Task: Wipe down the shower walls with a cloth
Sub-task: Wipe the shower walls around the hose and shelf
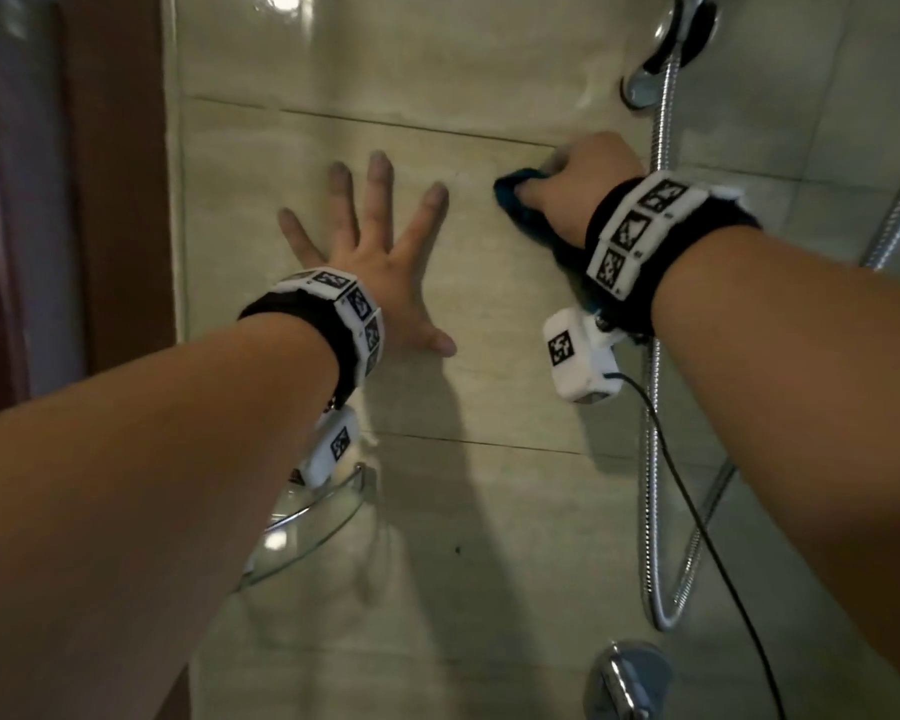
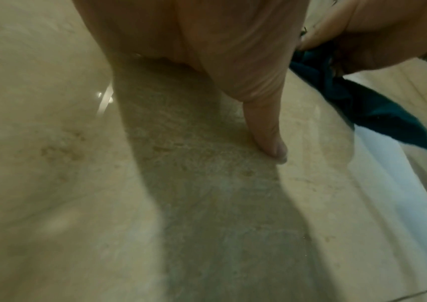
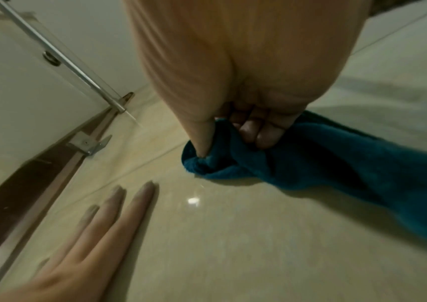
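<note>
- Nearest you, at the lower left of the head view, a glass corner shelf (image 1: pixel 307 517) juts from the wall under your left forearm; mind it on low strokes.
- Your left hand (image 1: pixel 370 272) lies flat on the shower wall (image 1: pixel 489 387) at centre frame, fingers (image 1: pixel 380 174) straight and spread, holding nothing, apparently as a brace.
- Your right hand (image 1: pixel 578 184), to the right of centre, has its fingers (image 3: pixel 253 132) curled tight round the bunched blue cloth (image 3: pixel 310 163), thumb pressing one end onto the tile.
- The cloth looks soft, light and plush, so it should fold to the wall; its loose tail hangs below your wrist. I'd gather it into the palm for a broader pad.
- The glossy tile probably turns slippery when wet.
- Farther off, at the right edge, the metal shower hose (image 1: pixel 655 356) hangs where the tail could snag.
</note>
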The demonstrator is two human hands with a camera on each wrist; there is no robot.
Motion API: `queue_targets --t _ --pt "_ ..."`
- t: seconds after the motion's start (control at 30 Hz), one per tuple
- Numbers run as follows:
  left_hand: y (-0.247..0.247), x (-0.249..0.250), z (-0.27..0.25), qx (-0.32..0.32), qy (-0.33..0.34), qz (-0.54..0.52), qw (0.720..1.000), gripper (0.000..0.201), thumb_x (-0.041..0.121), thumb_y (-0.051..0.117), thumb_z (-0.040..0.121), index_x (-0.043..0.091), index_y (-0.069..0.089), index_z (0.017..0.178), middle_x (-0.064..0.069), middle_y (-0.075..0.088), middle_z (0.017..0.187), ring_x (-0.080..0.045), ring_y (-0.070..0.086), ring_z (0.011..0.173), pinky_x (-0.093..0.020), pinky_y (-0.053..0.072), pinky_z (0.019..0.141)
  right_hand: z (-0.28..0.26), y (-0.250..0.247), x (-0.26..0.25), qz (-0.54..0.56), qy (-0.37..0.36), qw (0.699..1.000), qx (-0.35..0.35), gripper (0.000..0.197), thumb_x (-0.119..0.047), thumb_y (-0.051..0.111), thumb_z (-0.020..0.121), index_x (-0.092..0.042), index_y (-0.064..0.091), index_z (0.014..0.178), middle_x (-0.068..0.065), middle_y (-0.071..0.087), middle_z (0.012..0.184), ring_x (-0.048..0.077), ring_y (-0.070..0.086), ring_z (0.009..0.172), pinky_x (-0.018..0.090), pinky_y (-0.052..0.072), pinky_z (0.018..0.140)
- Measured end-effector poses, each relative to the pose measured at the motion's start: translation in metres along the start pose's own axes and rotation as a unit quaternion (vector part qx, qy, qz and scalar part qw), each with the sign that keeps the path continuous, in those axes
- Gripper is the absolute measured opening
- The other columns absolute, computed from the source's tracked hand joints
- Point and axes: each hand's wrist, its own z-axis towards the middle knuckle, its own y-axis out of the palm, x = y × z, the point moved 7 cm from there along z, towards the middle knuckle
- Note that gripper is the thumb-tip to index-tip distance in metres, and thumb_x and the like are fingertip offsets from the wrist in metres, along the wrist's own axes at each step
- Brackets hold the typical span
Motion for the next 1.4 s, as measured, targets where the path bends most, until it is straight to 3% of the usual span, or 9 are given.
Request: queue_targets --t 0.17,0.4,0.5,0.6,0.77,0.97,1.07,1.13,1.4 --pt "0.002 0.002 -0.005 0.009 -0.006 -0.011 1.0 0.158 0.088 0.079 0.049 0.051 -0.039 0.146 -0.003 -0.058 0.151 -0.039 -0.047 0.143 -0.082 -0.013 0.108 -0.04 0.05 0.015 -0.003 0.0 0.999 -0.048 0.02 -0.032 0.07 0.092 -0.016 0.068 0.081 0.0 0.061 0.07 0.023 0.063 0.077 0.026 0.037 0.052" --pt "0.005 0.005 -0.017 -0.028 -0.023 -0.033 0.999 0.149 0.085 0.077 0.059 0.05 -0.04 0.146 0.0 -0.061 0.148 -0.038 -0.048 0.142 -0.085 -0.009 0.108 -0.104 0.125 0.044 -0.057 -0.034 0.99 -0.123 0.017 -0.031 0.066 0.093 -0.019 0.072 0.083 0.003 0.068 0.082 0.022 0.066 0.081 0.028 0.048 0.068" --pt "0.008 0.005 -0.021 -0.047 -0.034 -0.037 0.998 0.157 0.084 0.081 0.054 0.051 -0.043 0.144 0.001 -0.063 0.146 -0.039 -0.048 0.143 -0.088 -0.006 0.106 -0.134 0.153 0.052 -0.16 -0.114 0.96 -0.199 0.021 -0.03 0.063 0.097 -0.015 0.076 0.105 0.005 0.063 0.108 0.024 0.057 0.105 0.033 0.051 0.085" --pt "0.01 0.004 -0.023 -0.055 -0.044 -0.039 0.997 0.161 0.084 0.084 0.05 0.052 -0.044 0.143 0.002 -0.063 0.146 -0.04 -0.048 0.142 -0.089 -0.004 0.103 -0.135 0.152 0.052 -0.205 -0.148 0.937 -0.242 0.021 -0.026 0.062 0.096 -0.015 0.076 0.108 0.006 0.064 0.11 0.026 0.059 0.106 0.039 0.054 0.088" --pt "0.011 0.003 -0.02 -0.056 -0.04 -0.05 0.996 0.164 0.084 0.085 0.045 0.052 -0.044 0.142 0.001 -0.063 0.146 -0.04 -0.05 0.14 -0.09 -0.007 0.1 -0.069 0.063 0.027 -0.115 -0.097 0.983 -0.108 0.025 -0.031 0.064 0.097 -0.012 0.075 0.108 0.008 0.071 0.1 0.023 0.064 0.09 0.026 0.039 0.073" --pt "0.013 0.002 -0.019 -0.066 -0.037 -0.043 0.996 0.16 0.085 0.082 0.051 0.053 -0.047 0.139 0.002 -0.066 0.141 -0.04 -0.053 0.138 -0.09 -0.007 0.101 0.007 -0.015 -0.001 -0.03 -0.016 0.999 0.005 0.033 -0.04 0.067 0.095 -0.007 0.07 0.1 0.01 0.067 0.094 0.031 0.066 0.095 0.031 0.042 0.071" --pt "0.015 -0.001 -0.02 -0.044 -0.028 -0.037 0.998 0.157 0.089 0.078 0.051 0.053 -0.047 0.139 0.001 -0.063 0.145 -0.04 -0.051 0.14 -0.089 -0.009 0.102 0.014 -0.014 0.003 0.019 0.012 1.0 0.008 0.04 -0.037 0.069 0.093 -0.012 0.067 0.123 0.006 0.067 0.117 0.023 0.064 0.1 0.024 0.044 0.067" --pt "0.018 -0.004 -0.022 -0.022 -0.021 -0.034 0.999 0.155 0.091 0.076 0.051 0.053 -0.044 0.141 0.001 -0.06 0.149 -0.04 -0.048 0.142 -0.088 -0.01 0.103 0.004 -0.003 0.01 0.029 0.021 0.999 -0.005 0.042 -0.037 0.072 0.092 -0.015 0.066 0.127 0.0 0.063 0.113 0.017 0.059 0.093 0.02 0.041 0.059" --pt "0.02 0.003 -0.03 -0.003 -0.052 -0.019 0.998 0.144 0.07 0.083 0.066 0.053 -0.033 0.148 0.0 -0.05 0.157 -0.042 -0.039 0.149 -0.084 -0.005 0.11 -0.084 0.112 0.041 -0.106 -0.023 0.985 -0.135 0.025 -0.031 0.067 0.093 -0.007 0.072 0.086 0.008 0.065 0.077 0.027 0.067 0.078 0.027 0.044 0.062"
